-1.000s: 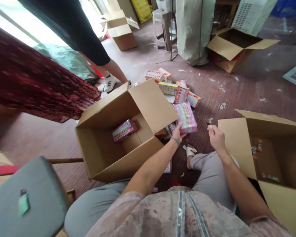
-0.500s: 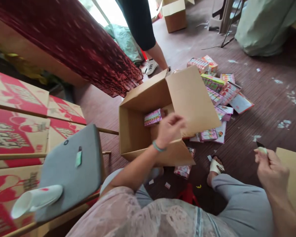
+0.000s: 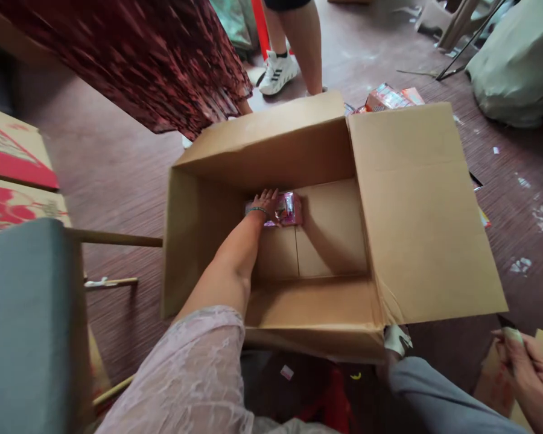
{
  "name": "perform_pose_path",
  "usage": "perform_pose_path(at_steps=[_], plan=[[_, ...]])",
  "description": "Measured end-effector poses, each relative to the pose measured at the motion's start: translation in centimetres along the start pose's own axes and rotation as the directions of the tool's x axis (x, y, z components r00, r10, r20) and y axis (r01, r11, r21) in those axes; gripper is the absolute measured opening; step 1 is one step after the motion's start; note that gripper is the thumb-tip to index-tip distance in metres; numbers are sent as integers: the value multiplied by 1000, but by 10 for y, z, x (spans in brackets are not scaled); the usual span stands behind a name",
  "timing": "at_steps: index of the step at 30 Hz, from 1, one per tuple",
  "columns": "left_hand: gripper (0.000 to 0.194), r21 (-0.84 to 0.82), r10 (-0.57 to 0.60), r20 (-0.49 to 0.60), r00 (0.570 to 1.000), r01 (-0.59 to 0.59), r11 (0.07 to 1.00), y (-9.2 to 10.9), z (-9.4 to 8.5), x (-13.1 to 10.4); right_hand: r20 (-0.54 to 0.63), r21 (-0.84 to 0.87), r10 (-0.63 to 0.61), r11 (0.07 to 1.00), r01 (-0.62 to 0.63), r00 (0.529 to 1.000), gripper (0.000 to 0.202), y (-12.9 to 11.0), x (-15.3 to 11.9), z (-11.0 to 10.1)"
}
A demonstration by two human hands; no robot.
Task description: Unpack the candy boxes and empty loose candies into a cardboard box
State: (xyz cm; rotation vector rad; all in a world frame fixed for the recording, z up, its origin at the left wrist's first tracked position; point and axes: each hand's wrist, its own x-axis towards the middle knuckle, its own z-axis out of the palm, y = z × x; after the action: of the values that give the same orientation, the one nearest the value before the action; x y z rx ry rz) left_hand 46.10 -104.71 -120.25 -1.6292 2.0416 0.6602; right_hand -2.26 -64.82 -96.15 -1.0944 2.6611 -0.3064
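My left hand [image 3: 263, 204], a band round its wrist, reaches deep into an open cardboard box [image 3: 308, 343]. It lies with fingers spread across a pink, shiny packaged carton [image 3: 294, 208] on the box floor, covering its left part. At the lower right edge, partly cut off, my right hand [image 3: 527, 367] is closed on a small pale thing with a dark, blade-like tip [image 3: 511, 333]. That hand is outside the box, beyond its wide right flap [image 3: 429, 211].
More colourful packs [image 3: 389, 96] lie behind the box. A grey seat [image 3: 22, 319] and red-printed cartons [image 3: 15, 144] stand at left. Another person's legs [image 3: 301, 42] and a dark red sequined cloth [image 3: 176, 66] are beyond the box. A pale sack [image 3: 520, 66] sits at upper right.
My left hand has gone down into the box and onto the pink carton. The view has moved closer over the box. My right hand still holds the small dark-tipped thing.
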Motion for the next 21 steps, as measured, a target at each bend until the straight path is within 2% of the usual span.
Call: perform_pose_path(at_steps=[1,3,6,8,10,12,13,16,18,21], plan=[[145,-17,-7,14,1000,7,1000,0,5,1,21,13,18,1000,-18,1000,35,-3,0,0],[136,-10,-20,-27,999,20,1000,2,16,-9,35,42,37,998,-38,999,36,-12,-1,-1],[96,44,37,-144,989,-31,999,2,35,-47,9,42,12,999,-12,1000,37,-25,-5,-1],[77,69,128,-150,980,-119,990,-7,51,-77,-16,28,9,1000,-9,1000,36,-33,-7,0],[84,92,144,-125,982,-133,987,-23,65,-101,-22,28,10,1000,-10,1000,34,-38,-9,1],[98,86,49,-61,997,-43,995,-41,75,-113,-17,48,14,999,-14,1000,37,-41,-9,1],[99,72,-12,-22,1000,14,997,-47,77,-115,-4,65,13,998,-13,1000,39,-41,-8,2],[76,37,-79,46,996,78,996,-49,71,-115,9,110,26,994,-26,1000,47,-39,-3,2],[62,18,-48,-11,999,48,999,-40,55,-117,-11,129,37,991,-35,999,56,-36,0,2],[54,-17,14,-155,988,-17,1000,-22,14,-136,-71,167,21,986,-9,997,71,-35,5,5]])
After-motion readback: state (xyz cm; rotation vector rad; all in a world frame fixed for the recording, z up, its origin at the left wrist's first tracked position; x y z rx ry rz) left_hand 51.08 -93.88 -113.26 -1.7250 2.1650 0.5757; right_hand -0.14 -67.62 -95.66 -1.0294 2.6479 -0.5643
